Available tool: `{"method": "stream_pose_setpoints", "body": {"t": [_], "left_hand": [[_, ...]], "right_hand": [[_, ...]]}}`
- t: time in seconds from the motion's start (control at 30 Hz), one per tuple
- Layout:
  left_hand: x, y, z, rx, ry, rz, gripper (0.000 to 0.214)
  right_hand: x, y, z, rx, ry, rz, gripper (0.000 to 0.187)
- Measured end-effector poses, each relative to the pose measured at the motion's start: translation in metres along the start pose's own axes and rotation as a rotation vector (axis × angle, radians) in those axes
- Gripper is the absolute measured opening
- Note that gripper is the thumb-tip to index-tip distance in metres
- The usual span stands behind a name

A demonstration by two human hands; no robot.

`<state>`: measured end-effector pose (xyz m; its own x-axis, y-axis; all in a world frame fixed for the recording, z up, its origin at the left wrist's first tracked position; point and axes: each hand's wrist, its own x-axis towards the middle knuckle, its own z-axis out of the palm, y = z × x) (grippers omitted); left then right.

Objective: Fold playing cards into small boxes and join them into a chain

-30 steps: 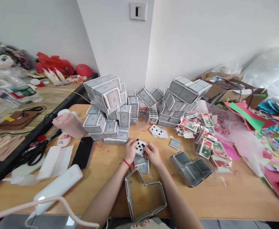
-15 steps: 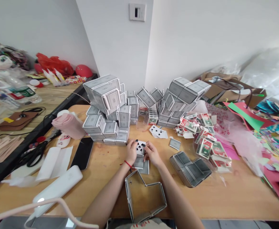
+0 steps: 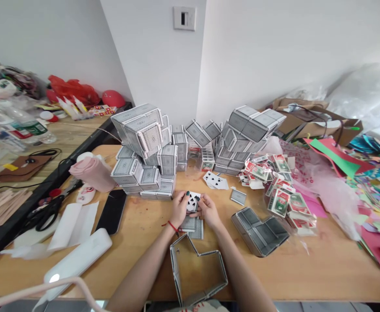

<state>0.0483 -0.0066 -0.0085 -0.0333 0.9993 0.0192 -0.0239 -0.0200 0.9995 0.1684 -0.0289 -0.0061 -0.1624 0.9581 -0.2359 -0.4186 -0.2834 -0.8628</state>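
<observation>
My left hand (image 3: 179, 209) and my right hand (image 3: 208, 209) meet over the wooden table (image 3: 323, 268), both pinching a spade playing card (image 3: 193, 202) between them, face up. Under the hands lie a few face-down grey-backed cards (image 3: 193, 225). Just in front of me stands a heart-shaped frame made of cards (image 3: 196, 268). A red string circles my left wrist.
Stacked card-built boxes (image 3: 147, 149) and more of them (image 3: 245, 134) rise behind the hands. Loose face-up cards (image 3: 215, 180), a flattened card frame (image 3: 259, 229) and card packs (image 3: 282, 190) lie to the right. A phone (image 3: 112, 210), scissors (image 3: 45, 212) and a white device (image 3: 76, 260) sit on the left.
Both hands stay on the spade card, with the fingers shifting slightly closer around it. The view has drifted a little to the right.
</observation>
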Motion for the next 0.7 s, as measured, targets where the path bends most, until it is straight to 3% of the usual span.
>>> {"method": "stream_pose_setpoints", "body": {"t": [0.3,0.7], "left_hand": [[-0.002,-0.007,0.004,-0.04,0.117,-0.003,0.019],[-0.003,0.003,-0.003,0.007,-0.061,0.009,0.013]], "right_hand": [[-0.003,-0.005,0.001,-0.018,-0.058,0.058,0.028],[0.001,0.005,0.0,-0.022,0.109,-0.051,0.03]]}}
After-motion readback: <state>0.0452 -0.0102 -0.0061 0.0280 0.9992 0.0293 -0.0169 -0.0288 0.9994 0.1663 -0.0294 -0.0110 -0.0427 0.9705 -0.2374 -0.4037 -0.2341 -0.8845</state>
